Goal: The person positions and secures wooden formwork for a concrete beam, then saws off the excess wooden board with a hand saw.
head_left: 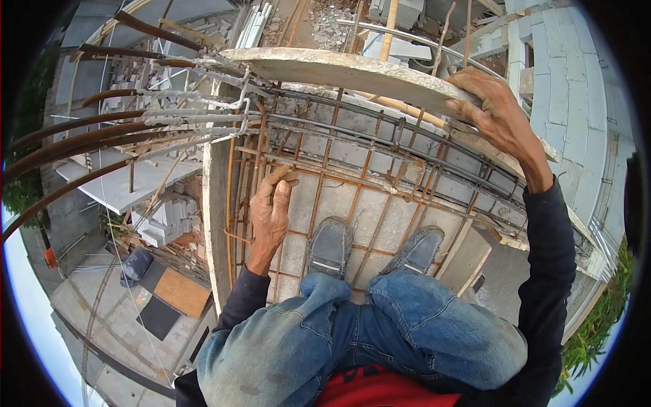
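Bent knees in worn blue jeans rise nearest, above dark slip-on shoes planted among rusty reinforcing bars. The hands are well apart. The left hand, empty with fingers loosely curled, is over the bars; whether it touches them is unclear. Beyond the shoes, the right hand clamps the edge of a long, cement-crusted board spanning the bars' far side. Far below lie stacked pale blocks.

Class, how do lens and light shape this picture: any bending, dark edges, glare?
Head view: the board at the right hand appears bowed, likely wide-angle distortion; black corners frame the image, blue fringing its rim; daylight looks soft, brightest in the sky, lower left; no strong glare.
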{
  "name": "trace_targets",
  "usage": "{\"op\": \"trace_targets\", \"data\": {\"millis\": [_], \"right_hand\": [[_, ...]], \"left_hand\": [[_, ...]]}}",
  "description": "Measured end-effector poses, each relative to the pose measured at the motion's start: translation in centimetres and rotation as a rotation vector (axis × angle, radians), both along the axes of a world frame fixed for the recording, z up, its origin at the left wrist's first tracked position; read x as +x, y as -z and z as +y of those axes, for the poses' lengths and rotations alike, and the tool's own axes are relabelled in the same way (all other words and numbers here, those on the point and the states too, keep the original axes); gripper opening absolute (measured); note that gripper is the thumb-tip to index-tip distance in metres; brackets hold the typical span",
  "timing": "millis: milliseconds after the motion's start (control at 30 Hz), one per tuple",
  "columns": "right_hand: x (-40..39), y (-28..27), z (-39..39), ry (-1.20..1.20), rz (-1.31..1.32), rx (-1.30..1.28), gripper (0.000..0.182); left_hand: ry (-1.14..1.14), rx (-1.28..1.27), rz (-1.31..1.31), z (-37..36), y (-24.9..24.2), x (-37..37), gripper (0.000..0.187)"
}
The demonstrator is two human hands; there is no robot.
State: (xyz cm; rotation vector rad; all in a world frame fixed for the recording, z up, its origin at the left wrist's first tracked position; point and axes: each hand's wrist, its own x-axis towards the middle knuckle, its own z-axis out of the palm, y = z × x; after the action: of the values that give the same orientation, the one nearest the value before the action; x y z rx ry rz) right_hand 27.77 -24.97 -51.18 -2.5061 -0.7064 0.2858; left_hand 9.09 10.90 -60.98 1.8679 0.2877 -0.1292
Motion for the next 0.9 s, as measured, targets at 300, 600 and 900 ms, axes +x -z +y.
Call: {"op": "trace_targets", "data": {"millis": [300, 600, 900], "right_hand": [[3.0, -0.7, -1.3, -0.089, 0.261, 0.025, 0.047], [3.2, 0.5, -1.8, -0.054, 0.251, 0.083, 0.054], [1.9, -0.8, -1.9, -0.040, -0.206, -0.085, 0.031]], "left_hand": [[0.109, -0.042, -0.081, -1.7, -0.4, 1.1, 0.039], [0.442, 0.407, -0.687, -6.6, -8.8, 12.5, 0.042], [0.971, 0.948, -0.521, -13.1, -7.3, 23.5, 0.053]]}}
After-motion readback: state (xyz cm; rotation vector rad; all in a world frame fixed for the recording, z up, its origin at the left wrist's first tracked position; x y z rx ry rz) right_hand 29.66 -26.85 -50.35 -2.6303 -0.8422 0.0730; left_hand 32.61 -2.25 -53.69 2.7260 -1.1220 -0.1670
